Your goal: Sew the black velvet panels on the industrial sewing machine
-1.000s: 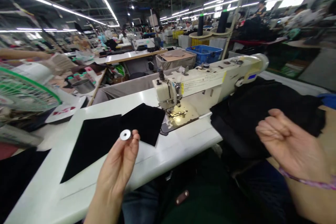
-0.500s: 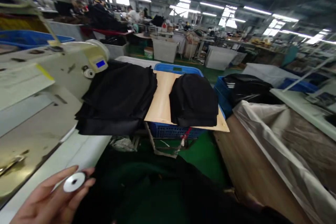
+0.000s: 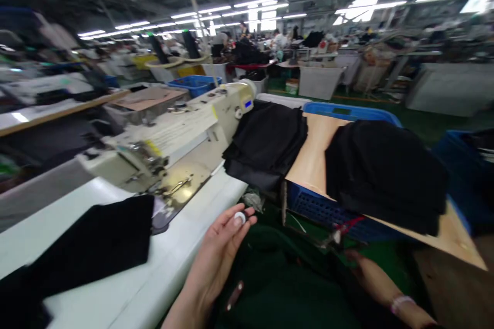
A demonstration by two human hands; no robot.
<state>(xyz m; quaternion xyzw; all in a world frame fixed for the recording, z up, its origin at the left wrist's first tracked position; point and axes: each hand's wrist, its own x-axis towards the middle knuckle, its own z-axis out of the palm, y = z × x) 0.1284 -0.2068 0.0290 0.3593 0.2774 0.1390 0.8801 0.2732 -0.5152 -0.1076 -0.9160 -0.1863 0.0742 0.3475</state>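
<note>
My left hand (image 3: 219,240) is closed in a pinch on a small silver bobbin (image 3: 240,217), its round face turned toward me. It is held at the front edge of the white sewing table (image 3: 200,226), to the right of the sewing machine (image 3: 193,139). My right hand (image 3: 362,267) is low on the right, beside the dark green clothing (image 3: 281,277) on my lap; its fingers are blurred and partly lost in the dark. A black fabric piece (image 3: 104,236) lies on the table, reaching close to the machine's needle area.
Beyond my hands, stacks of black fabric (image 3: 268,139) and cut black pieces (image 3: 386,169) rest by a wooden board (image 3: 314,151) laid over a blue crate (image 3: 320,205). Another blue crate (image 3: 196,84) stands behind the machine. People and workstations fill the background.
My view has swung left, bringing the whole sewing machine and the black piece on its table into sight. The bobbin stays in my left hand. My right hand now shows more clearly.
</note>
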